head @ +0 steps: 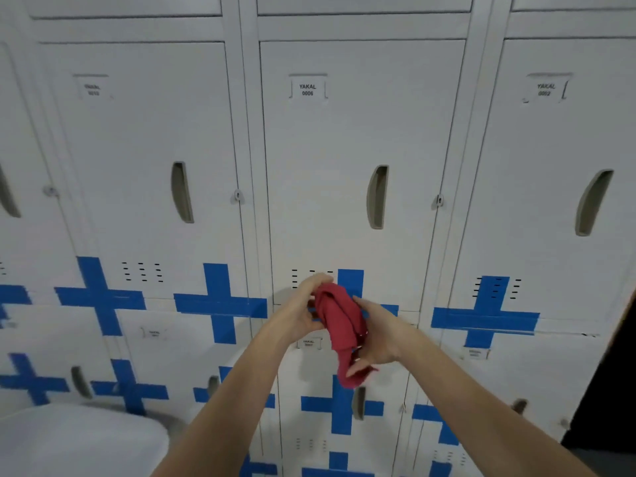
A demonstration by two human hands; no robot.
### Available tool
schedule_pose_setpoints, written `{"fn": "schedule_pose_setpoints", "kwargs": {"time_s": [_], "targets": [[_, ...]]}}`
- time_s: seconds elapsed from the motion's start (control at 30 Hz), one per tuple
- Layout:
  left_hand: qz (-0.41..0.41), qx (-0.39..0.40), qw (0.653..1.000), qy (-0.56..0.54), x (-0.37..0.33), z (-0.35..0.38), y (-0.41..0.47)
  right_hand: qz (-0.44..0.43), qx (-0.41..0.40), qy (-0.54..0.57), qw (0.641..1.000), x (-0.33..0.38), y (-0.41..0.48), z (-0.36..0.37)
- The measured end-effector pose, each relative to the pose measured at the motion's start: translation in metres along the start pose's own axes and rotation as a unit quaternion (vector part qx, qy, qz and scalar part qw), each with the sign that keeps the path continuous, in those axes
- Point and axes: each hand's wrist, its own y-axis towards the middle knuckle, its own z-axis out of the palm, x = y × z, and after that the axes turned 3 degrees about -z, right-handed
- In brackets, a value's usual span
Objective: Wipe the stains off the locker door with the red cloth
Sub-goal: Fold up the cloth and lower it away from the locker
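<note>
A bunched red cloth [339, 325] hangs between both of my hands in front of the lockers. My left hand [304, 304] grips its upper left part, fingers curled over the top. My right hand [373, 335] holds its right side and lower end. Behind them is the white locker door [344, 160] labelled YAKAL 0006, with a recessed grey handle [377, 197]. The cloth is held off the door near its bottom edge. I make out no distinct stains on the door from here.
Neighbouring white locker doors [144, 149] stand left and right, with a lower row below. Blue tape crosses [220, 302] run along the door seams. A white rounded object [79, 442] sits at the bottom left. A dark gap [616, 390] lies at the right edge.
</note>
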Motion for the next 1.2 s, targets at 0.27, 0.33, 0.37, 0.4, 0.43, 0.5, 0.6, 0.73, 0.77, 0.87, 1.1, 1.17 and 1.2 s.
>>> {"fn": "schedule_pose_setpoints", "kwargs": {"time_s": [0.27,0.33,0.37,0.4,0.43,0.5,0.6,0.73,0.77,0.87,1.1,1.17,1.2], "targets": [[0.006,-0.077,0.993,0.09,0.015,-0.129,-0.001,-0.097,0.011,0.182,0.978,-0.049,0.05,0.088],[-0.012,-0.12,0.985,0.127,0.02,-0.171,-0.007,-0.096,0.024,0.17,0.98,-0.067,0.072,0.117],[-0.031,-0.126,0.985,0.118,0.024,-0.193,-0.01,-0.086,0.032,0.165,0.982,-0.078,0.083,0.132],[-0.053,-0.123,0.987,0.088,0.029,-0.216,-0.013,-0.077,0.036,0.152,0.985,-0.089,0.095,0.148],[-0.071,-0.116,0.989,0.053,0.034,-0.235,-0.016,-0.07,0.041,0.135,0.988,-0.1,0.104,0.163],[-0.091,-0.115,0.989,0.006,0.041,-0.278,-0.022,-0.054,0.049,0.108,0.991,-0.124,0.127,0.194],[-0.102,-0.142,0.984,0.027,0.057,-0.337,-0.026,-0.033,0.065,0.094,0.993,-0.161,0.158,0.23],[-0.093,-0.207,0.973,0.042,0.087,-0.4,-0.029,0.019,0.084,0.069,0.994,-0.209,0.198,0.259],[-0.094,-0.213,0.972,0.041,0.095,-0.411,-0.029,0.029,0.076,0.054,0.995,-0.219,0.207,0.264],[-0.092,-0.255,0.962,0.029,0.125,-0.444,-0.022,0.037,0.039,0.0,0.999,-0.249,0.239,0.274],[-0.046,-0.344,0.937,0.044,0.175,-0.488,0.013,-0.005,-0.017,-0.075,0.997,-0.289,0.301,0.284],[-0.052,-0.346,0.934,0.073,0.185,-0.496,0.02,-0.01,-0.023,-0.085,0.996,-0.294,0.312,0.279],[-0.057,-0.351,0.93,0.092,0.19,-0.499,0.023,-0.01,-0.018,-0.081,0.997,-0.297,0.316,0.277]]}}
